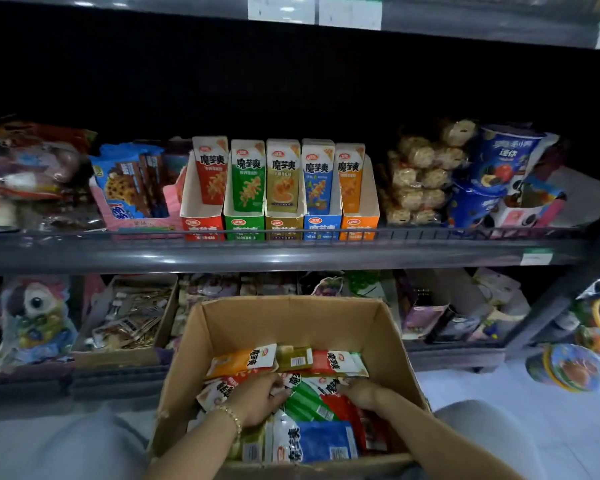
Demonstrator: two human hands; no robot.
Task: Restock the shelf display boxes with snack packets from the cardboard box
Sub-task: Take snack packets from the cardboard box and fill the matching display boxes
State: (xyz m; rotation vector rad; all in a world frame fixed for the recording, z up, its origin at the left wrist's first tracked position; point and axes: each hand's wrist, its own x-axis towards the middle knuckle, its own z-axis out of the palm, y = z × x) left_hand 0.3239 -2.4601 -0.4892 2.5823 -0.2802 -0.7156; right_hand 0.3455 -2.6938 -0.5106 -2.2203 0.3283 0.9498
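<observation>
An open cardboard box (291,317) rests on my lap, holding several loose snack packets in orange (239,363), red (336,363), green (305,405) and blue (326,441). My left hand (257,398) lies palm down on the packets at the box's middle left, fingers curled around a white-and-red packet. My right hand (361,393) reaches in from the right, its fingertips tucked among the red and green packets. Five display boxes stand in a row on the middle shelf: red (201,223), green (245,225), gold (284,226), blue (323,225), orange (359,225), each with an upright packet.
A wire rail (291,232) runs along the shelf front. Cookie packs (132,181) lie left of the display boxes, round biscuits (416,174) and blue cups (499,161) on their right. The lower shelf holds mixed goods behind the cardboard box. My knees flank the box.
</observation>
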